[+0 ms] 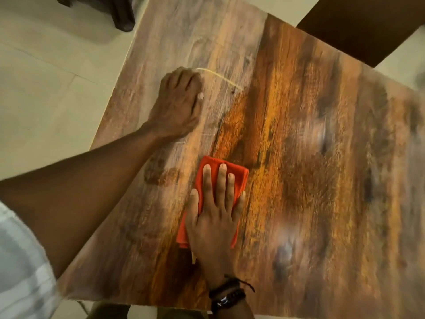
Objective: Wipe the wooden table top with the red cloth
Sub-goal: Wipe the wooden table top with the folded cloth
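The wooden table top [310, 134] fills most of the view, streaked brown and orange. A folded red cloth [239, 173] lies flat on it near the middle front. My right hand [213, 217] presses down on the cloth with fingers spread flat, a dark band on the wrist. My left hand [178, 104] rests on the table farther back and to the left, fingers curled under, knuckles down, with nothing visible in it. A thin pale curved mark [220, 77] runs from that hand across the wood.
Pale tiled floor [46, 88] surrounds the table on the left and back. A dark wooden piece of furniture [368, 26] stands at the back right corner, and another dark furniture leg [115, 12] at the back left.
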